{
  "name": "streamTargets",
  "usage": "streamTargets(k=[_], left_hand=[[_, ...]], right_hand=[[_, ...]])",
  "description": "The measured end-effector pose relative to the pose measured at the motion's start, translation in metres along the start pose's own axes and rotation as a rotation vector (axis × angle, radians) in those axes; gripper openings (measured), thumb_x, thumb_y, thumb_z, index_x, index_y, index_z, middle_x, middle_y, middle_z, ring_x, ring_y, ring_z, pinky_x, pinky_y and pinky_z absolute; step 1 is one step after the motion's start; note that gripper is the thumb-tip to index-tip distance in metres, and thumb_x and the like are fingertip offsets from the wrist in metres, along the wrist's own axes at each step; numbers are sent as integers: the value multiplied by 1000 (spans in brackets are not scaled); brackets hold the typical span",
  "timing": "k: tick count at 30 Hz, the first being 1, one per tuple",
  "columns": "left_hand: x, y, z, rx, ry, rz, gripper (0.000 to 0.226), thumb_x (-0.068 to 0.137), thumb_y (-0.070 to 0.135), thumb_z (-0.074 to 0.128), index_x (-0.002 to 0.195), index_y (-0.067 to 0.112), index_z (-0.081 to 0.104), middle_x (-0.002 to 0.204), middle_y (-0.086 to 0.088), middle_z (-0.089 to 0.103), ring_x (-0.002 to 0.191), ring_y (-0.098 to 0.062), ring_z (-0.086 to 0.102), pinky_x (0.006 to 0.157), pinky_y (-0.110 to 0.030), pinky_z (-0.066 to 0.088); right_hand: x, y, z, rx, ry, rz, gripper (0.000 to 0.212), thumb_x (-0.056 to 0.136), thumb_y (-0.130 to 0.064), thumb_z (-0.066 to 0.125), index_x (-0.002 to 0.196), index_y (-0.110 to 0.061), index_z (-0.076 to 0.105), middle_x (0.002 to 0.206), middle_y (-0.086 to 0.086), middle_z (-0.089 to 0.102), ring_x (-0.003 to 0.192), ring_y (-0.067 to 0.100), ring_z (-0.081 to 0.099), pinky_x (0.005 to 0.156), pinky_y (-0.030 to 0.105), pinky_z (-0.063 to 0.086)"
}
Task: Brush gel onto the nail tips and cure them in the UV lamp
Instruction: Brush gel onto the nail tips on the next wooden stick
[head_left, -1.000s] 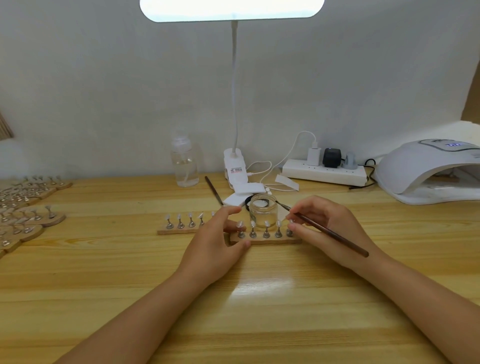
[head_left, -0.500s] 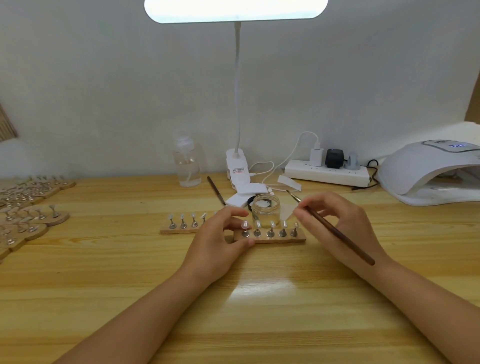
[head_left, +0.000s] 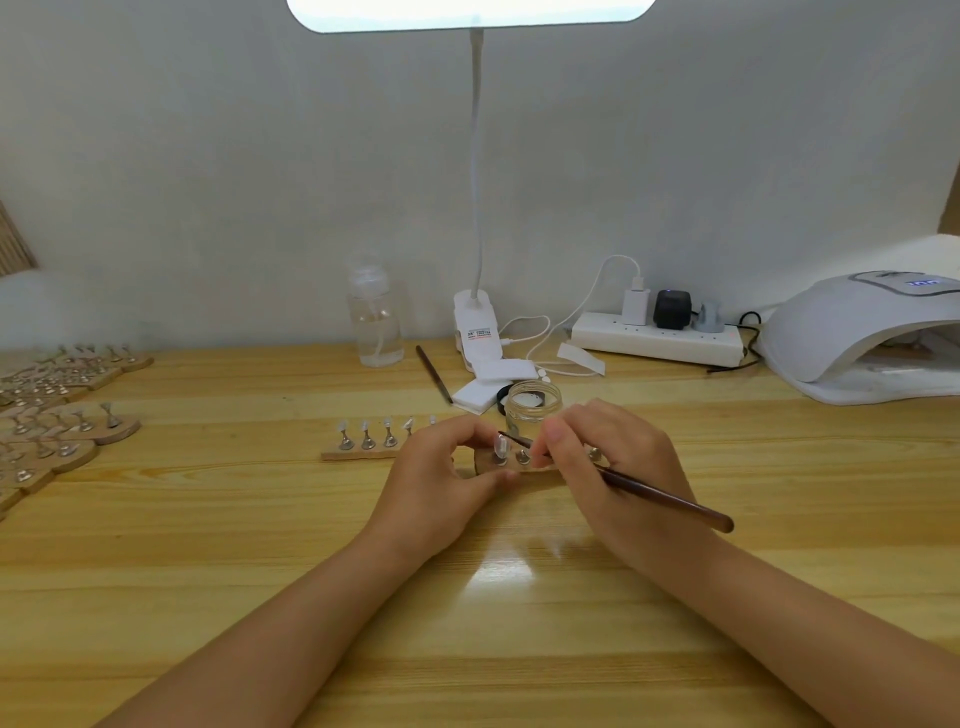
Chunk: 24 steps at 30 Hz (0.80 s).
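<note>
Two hands: brush (head_left: 654, 492); nail-tip stand (head_left: 485, 464)

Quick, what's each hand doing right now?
Left hand: grips the wooden nail stand.
Right hand: holds the brush.

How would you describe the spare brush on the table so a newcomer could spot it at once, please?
Start at the clip lamp's white base against the wall, between the clear bottle and the power strip. Just in front and left lies the spare brush, a thin dark stick flat on the wood. Unlike the brush in the right hand, nobody holds it.
</note>
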<state>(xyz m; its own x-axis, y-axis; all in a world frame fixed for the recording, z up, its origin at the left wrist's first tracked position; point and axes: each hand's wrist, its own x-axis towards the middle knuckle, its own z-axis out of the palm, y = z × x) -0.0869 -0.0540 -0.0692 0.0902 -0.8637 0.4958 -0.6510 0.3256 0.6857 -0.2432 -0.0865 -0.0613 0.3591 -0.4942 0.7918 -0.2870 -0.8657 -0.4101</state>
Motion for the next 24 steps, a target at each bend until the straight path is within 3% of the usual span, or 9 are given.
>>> streamTargets(k=[8,13,18,24], left_hand=[[0,1,0,-14,0,-16,28,68,7,77,72,29,59,77,9,64,76,12,51,65,1,31],[0,1,0,-18,-4,-17,24,68,8,76,73,25,60,77,8,64,76,10,52,65,0,33],[0,0,0,-24,-2,-26,28,68,6,76,71,27,58,78,7,64,76,10,52,65,0,33],[-1,0,0,-41,2,-59,27,69,6,76,70,26,58,78,7,64,79,10,52,65,0,36]], right_hand=[[-2,0,-3,-39,-21,-94,42,90,-26,40,58,-10,60,51,0,56,49,14,50,59,28,38],[0,-1,-1,-108,-42,-67,33,87,-31,43,69,-14,65,57,-8,54,59,6,46,60,15,35],[-1,2,-5,3,-34,-83,41,90,-25,39,58,-11,61,51,0,58,49,14,52,61,30,39],[-1,9,-10,19,-54,59,38,87,-37,40,65,-15,61,58,-1,59,56,12,54,60,28,43]])
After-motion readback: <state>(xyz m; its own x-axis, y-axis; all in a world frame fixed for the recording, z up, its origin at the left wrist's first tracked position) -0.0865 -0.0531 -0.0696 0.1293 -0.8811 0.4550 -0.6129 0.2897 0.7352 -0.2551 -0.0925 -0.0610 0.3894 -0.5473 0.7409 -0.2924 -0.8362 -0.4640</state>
